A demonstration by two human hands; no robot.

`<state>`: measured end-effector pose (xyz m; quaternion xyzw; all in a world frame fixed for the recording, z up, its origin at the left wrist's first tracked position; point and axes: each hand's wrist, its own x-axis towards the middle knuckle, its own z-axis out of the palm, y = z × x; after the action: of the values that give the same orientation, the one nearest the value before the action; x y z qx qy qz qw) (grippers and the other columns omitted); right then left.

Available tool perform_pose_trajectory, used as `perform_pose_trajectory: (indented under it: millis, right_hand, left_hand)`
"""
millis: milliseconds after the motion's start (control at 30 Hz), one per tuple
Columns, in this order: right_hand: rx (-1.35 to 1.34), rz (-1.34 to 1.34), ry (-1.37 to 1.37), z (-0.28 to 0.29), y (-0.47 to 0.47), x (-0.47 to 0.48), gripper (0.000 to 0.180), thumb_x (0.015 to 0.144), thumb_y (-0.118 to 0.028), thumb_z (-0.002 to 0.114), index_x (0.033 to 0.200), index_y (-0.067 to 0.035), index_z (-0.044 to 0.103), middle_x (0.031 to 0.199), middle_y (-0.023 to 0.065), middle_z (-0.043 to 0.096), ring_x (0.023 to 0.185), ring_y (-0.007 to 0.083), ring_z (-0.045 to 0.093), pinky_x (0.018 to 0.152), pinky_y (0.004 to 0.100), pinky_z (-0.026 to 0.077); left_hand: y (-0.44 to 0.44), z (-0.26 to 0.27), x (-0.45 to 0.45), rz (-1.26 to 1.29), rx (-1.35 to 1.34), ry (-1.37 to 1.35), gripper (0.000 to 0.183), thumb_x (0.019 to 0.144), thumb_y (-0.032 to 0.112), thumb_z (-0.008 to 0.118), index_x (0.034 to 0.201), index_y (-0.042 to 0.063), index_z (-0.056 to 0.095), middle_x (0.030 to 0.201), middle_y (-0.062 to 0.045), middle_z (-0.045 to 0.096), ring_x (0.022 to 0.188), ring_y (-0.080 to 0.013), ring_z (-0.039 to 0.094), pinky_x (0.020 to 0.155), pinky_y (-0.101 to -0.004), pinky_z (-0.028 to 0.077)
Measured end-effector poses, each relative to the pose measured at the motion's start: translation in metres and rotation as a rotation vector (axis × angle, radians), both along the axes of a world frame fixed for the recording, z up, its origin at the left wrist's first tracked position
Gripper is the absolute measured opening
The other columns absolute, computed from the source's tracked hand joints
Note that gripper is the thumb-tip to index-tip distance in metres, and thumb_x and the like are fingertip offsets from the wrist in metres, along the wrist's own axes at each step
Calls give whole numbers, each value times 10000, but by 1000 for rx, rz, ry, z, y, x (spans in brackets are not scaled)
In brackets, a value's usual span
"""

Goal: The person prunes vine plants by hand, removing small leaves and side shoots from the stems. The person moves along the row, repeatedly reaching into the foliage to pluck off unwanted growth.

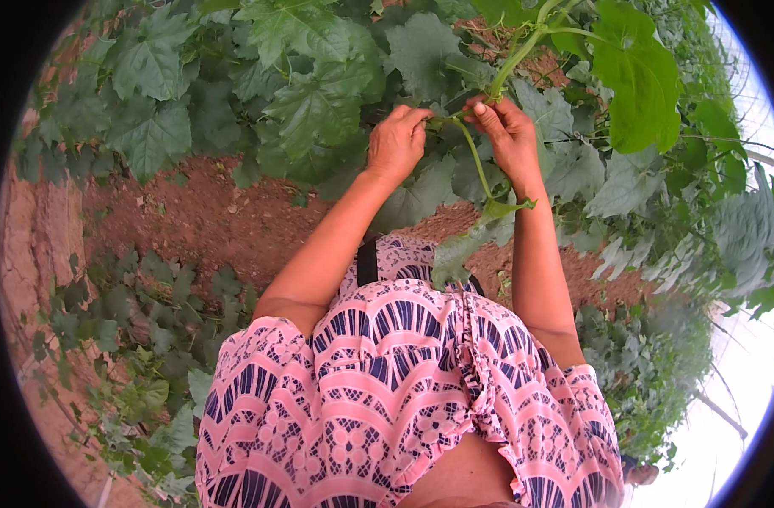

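A green climbing vine [513, 62] with lobed leaves rises toward the upper right. My left hand [398, 143] is closed on a thin green shoot at the vine's node area. Close to its right, my right hand [504, 136] pinches the vine's stem between thumb and fingers. Between the two hands a leaf stalk [474, 155] hangs down to a broad drooping leaf [466, 247] in front of my body. A large bright leaf [638, 76] stands to the upper right of my right hand. The fingertips partly hide the stem.
Dense lobed foliage [317, 95] fills the far side. Bare reddish soil [203, 216] runs between the plant rows. Lower plants [152, 317] grow at the left, and more foliage [647, 362] at the right. Thin wires or strings [711, 140] cross the bright right edge.
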<state>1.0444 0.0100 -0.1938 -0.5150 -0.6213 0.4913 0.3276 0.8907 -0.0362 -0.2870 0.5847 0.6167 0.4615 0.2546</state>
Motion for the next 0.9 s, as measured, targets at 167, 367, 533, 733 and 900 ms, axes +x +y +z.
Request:
perform_pose_trajectory:
  millis: [167, 367, 533, 733, 900]
  right_hand:
    - [-17, -8, 35, -6, -2, 3, 246, 899, -225, 557, 1025, -17, 594, 956, 49, 629, 836, 125, 605, 725, 232, 459]
    - [-38, 65, 24, -15, -4, 2, 240, 906, -224, 544, 1026, -21, 589, 965, 41, 629, 857, 117, 595, 732, 237, 459]
    - [-34, 115, 17, -21, -5, 4, 231, 916, -213, 527, 1044, -28, 581, 978, 33, 627, 875, 112, 584, 731, 237, 454]
    - [-131, 47, 24, -23, -11, 4, 238, 923, -209, 514, 1053, -19, 571, 983, 36, 625, 871, 117, 597, 733, 237, 455]
    - [-73, 79, 48, -15, -11, 2, 239, 925, -207, 509, 1056, -15, 566, 967, 39, 625, 848, 117, 609, 718, 228, 459]
  left_hand:
    - [2, -17, -18, -124, -293, -575, 149, 829, 119, 581, 962, 82, 637, 868, -3, 601, 754, -103, 564, 650, -258, 449]
    - [-7, -7, -36, -332, -646, -874, 147, 860, 132, 547, 997, 86, 575, 937, 40, 567, 867, -77, 554, 665, -213, 425]
    - [-17, -15, -38, -394, -508, -542, 163, 803, 112, 611, 943, 53, 552, 1002, 11, 572, 802, -101, 568, 671, -257, 438]
    - [-19, -26, -23, -41, -274, -427, 201, 773, 117, 665, 893, 34, 527, 829, -6, 575, 717, -72, 542, 636, -248, 430]
    - [-4, -39, 1, 284, -153, -819, 71, 798, 62, 617, 843, 52, 563, 692, 29, 539, 608, -41, 482, 531, -216, 394]
